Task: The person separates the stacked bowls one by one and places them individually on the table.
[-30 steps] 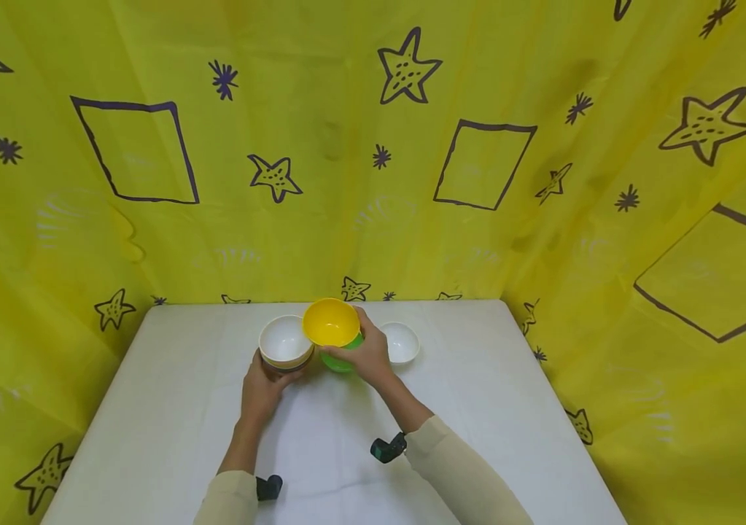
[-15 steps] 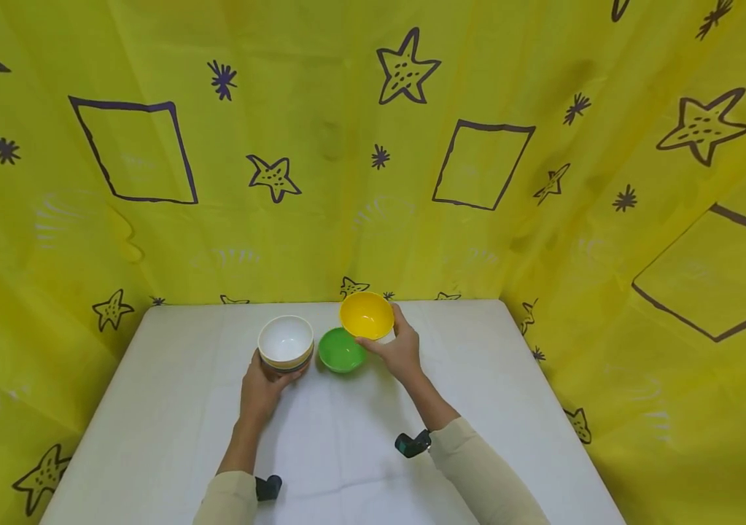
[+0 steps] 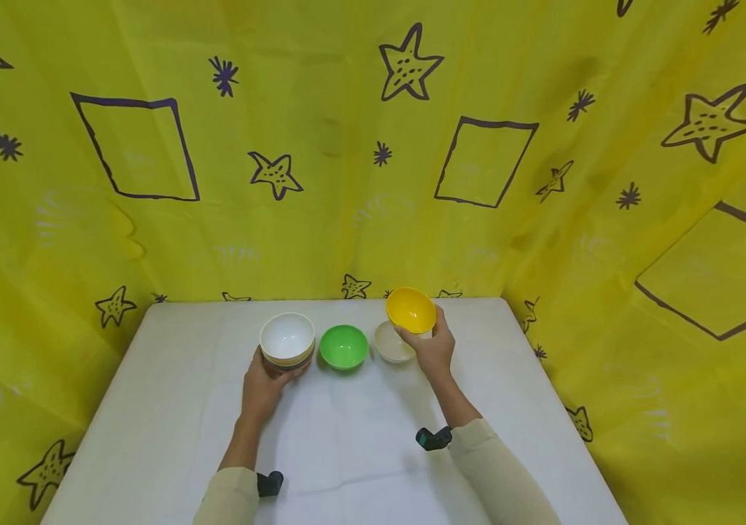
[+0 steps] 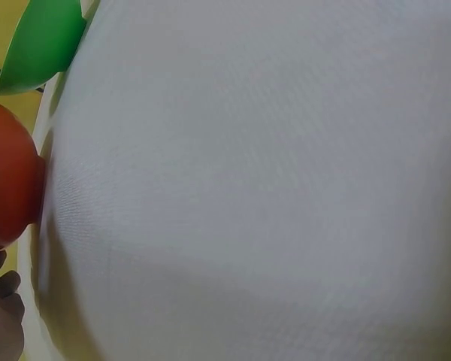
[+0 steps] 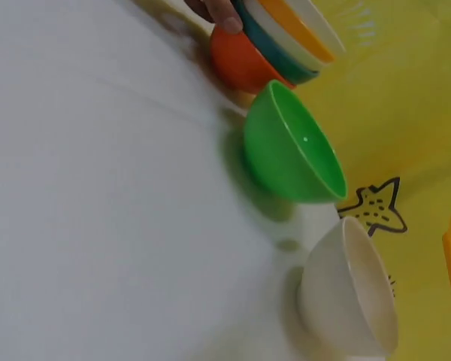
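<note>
My left hand (image 3: 261,386) holds the side of a stack of nested bowls (image 3: 287,343) on the left part of the table. The stack has a white bowl on top, with yellow, white and teal ones below and an orange-red bowl (image 5: 240,60) at the bottom. To its right a green bowl (image 3: 343,348) stands upright. Beyond that stands an off-white bowl (image 3: 391,344), partly hidden by my right hand (image 3: 434,351). That hand grips a yellow bowl (image 3: 412,311) by its side, raised and tilted near the off-white one. Only the yellow bowl's edge shows in the right wrist view.
A white-covered table (image 3: 340,452) lies beneath everything. Yellow curtains (image 3: 327,95) with drawn stars and frames enclose its back and sides. A dark wrist camera (image 3: 434,438) is strapped to the right forearm, another (image 3: 270,483) to the left.
My right hand has carried the yellow bowl rightward, from in front of the green bowl to above and beside the off-white one. The left hand and its stack have stayed in place.
</note>
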`<action>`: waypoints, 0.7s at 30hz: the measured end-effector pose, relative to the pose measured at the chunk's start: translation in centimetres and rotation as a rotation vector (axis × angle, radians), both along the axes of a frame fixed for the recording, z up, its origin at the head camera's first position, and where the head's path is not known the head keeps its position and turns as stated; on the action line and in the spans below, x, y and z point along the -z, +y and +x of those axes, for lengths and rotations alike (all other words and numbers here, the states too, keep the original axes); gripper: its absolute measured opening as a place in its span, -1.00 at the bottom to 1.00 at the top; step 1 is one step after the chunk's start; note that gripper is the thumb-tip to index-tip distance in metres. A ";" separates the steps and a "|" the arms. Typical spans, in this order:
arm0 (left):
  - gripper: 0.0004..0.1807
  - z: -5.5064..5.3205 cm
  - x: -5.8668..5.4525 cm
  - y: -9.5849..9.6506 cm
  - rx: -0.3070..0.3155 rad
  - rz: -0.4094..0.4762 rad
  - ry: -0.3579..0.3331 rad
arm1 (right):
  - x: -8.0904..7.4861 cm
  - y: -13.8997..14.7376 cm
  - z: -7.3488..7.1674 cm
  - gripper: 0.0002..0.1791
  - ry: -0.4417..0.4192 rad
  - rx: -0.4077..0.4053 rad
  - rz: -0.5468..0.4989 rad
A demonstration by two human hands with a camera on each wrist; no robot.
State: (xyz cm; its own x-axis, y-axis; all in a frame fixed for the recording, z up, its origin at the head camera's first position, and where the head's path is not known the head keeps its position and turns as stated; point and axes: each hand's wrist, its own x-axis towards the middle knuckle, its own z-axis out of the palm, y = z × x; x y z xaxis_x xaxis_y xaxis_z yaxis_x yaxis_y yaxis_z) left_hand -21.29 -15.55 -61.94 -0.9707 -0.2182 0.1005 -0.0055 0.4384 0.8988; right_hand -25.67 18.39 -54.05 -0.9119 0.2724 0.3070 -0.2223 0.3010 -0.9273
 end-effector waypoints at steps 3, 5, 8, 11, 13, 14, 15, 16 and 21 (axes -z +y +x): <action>0.23 0.0 -0.2 0.1 0.012 0.017 0.003 | 0.7 1.1 0.0 -0.16 -0.033 0.038 0.009; 0.23 0.0 -0.2 0.1 0.013 0.022 0.002 | 1.1 1.7 0.1 -0.14 -0.052 0.061 0.005; 0.24 0.0 -0.2 0.0 0.010 0.015 -0.016 | 1.7 2.6 0.2 -0.12 -0.070 0.089 -0.003; 0.26 -0.1 -0.1 -0.1 0.010 0.003 -0.030 | 2.2 3.2 0.2 -0.09 -0.095 0.124 0.000; 0.26 -0.2 0.0 -0.1 0.009 -0.003 -0.032 | 2.7 3.7 0.1 -0.07 -0.122 0.147 0.012; 0.25 -0.2 0.0 -0.2 0.010 -0.003 -0.031 | 2.9 3.9 0.1 -0.06 -0.137 0.158 0.015; 0.25 -0.2 0.0 -0.2 0.012 -0.002 -0.030 | 3.1 4.1 0.1 -0.05 -0.148 0.169 0.016; 0.26 -0.2 0.0 -0.1 0.011 0.002 -0.029 | 3.3 4.3 0.1 -0.03 -0.161 0.180 0.015; 0.25 0.0 0.1 0.0 0.016 0.023 -0.004 | 4.4 5.1 0.2 0.01 -0.218 0.223 0.010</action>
